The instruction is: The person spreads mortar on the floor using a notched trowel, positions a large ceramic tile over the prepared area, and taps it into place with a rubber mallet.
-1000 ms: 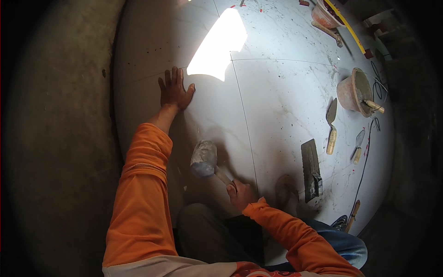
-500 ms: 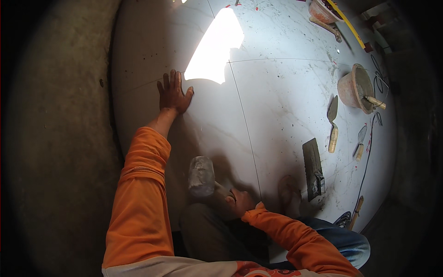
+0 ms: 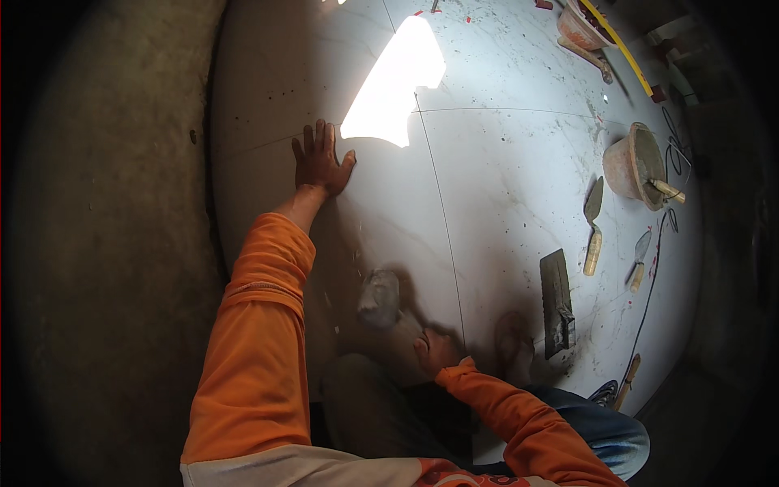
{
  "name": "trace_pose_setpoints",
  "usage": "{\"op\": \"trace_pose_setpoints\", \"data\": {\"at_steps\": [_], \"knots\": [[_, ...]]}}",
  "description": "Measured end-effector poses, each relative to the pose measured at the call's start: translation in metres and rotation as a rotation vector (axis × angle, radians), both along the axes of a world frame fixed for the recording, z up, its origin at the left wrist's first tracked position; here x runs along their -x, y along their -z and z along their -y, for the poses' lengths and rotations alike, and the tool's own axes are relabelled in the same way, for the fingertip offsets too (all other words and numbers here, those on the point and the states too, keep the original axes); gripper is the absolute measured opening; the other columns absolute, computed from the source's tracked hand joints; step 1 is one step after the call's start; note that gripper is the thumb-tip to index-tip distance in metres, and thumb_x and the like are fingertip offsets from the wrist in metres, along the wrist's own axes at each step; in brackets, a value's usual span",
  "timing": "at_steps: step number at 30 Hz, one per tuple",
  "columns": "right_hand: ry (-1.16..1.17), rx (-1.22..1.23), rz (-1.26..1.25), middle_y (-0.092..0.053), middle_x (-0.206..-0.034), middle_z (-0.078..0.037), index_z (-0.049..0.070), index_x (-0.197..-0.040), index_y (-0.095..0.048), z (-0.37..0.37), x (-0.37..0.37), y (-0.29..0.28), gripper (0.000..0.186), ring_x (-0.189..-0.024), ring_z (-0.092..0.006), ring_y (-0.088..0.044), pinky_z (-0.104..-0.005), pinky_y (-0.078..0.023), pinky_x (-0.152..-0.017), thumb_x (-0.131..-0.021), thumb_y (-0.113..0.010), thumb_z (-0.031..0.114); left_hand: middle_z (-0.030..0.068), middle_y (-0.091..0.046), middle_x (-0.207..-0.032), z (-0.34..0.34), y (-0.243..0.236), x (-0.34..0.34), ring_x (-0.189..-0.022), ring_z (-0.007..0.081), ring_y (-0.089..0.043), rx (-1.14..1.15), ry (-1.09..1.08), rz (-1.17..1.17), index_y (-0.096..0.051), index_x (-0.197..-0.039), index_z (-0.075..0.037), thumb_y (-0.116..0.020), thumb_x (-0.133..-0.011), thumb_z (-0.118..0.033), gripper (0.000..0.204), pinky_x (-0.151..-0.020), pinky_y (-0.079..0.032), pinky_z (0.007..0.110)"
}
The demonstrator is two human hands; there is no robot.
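My left hand [image 3: 323, 162] lies flat with fingers spread on the pale marbled floor tiles [image 3: 389, 211], close to a joint line and the bright patch of sunlight. Lower down, my right hand [image 3: 438, 352] is wrapped round the handle of a mallet. The mallet's thick grey head [image 3: 379, 299] is a little blurred, low over the tile in front of my knee. Whether it touches the tile I cannot tell. To the right of that hand lies a notched trowel [image 3: 556, 303].
Two pointing trowels with wooden handles, a larger one [image 3: 594, 227] and a smaller one [image 3: 640, 261], lie at right. Beyond them stands a mortar bucket [image 3: 631, 169] with a tool in it. A black cable [image 3: 654, 268] runs nearby. Another tub [image 3: 583, 28] is far right. Rough concrete [image 3: 122, 211] borders the tiles at left.
The mallet head has moved right and slightly away from my knee, with my right hand shifting right too. My left hand stays on the tile while the whole view has shifted a little.
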State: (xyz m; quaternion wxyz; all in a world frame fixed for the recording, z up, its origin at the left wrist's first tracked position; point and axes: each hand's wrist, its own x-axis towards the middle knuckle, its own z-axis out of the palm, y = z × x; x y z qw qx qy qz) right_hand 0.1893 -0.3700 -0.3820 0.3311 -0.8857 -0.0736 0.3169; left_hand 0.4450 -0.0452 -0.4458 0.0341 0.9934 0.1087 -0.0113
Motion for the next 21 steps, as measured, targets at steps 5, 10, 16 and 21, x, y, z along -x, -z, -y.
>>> {"op": "trace_pose_setpoints", "data": {"at_steps": [5,10,16,21], "knots": [[0.022,-0.097,-0.002,-0.058,-0.071,-0.028,-0.002,-0.086,-0.056,-0.003,0.002,-0.022,0.052,-0.071,-0.0482,-0.058,-0.0513,-0.044,-0.061,-0.093,-0.047,0.049,0.0113,-0.013,-0.158,-0.003,0.001,0.002,-0.146,0.0317,-0.010,-0.005,-0.002,0.001,-0.017,-0.150,-0.006,-0.037,-0.091,-0.053,0.078,-0.118,-0.006,0.052],[0.071,-0.005,-0.051,-0.060,-0.073,-0.029,-0.003,-0.085,-0.059,0.013,0.001,-0.029,0.054,-0.073,-0.0493,-0.060,-0.0530,-0.046,-0.065,-0.092,-0.047,0.050,0.0116,-0.014,-0.158,-0.001,-0.002,-0.008,-0.146,0.0315,-0.011,-0.013,-0.016,-0.002,-0.018,-0.150,-0.006,-0.036,-0.091,-0.052,0.077,-0.117,-0.007,0.053],[0.089,0.137,-0.087,-0.061,-0.078,-0.029,-0.003,-0.087,-0.060,0.044,0.043,0.004,0.053,-0.077,-0.0488,-0.060,-0.0524,-0.047,-0.069,-0.096,-0.041,0.045,0.0170,-0.020,-0.155,0.063,-0.035,-0.046,-0.142,0.0356,-0.017,0.172,0.040,-0.404,-0.019,-0.150,-0.004,-0.038,-0.090,-0.050,0.078,-0.115,-0.007,0.055],[-0.069,0.290,-0.124,-0.062,-0.088,-0.032,-0.003,-0.094,-0.060,0.056,0.049,0.015,0.061,-0.084,-0.0501,-0.059,-0.0568,-0.045,-0.075,-0.096,-0.037,0.054,0.0151,-0.031,-0.150,0.136,0.013,-0.066,-0.141,0.0312,-0.024,0.326,0.035,0.195,-0.025,-0.149,-0.006,-0.038,-0.091,-0.051,0.074,-0.116,-0.016,0.046]]}}
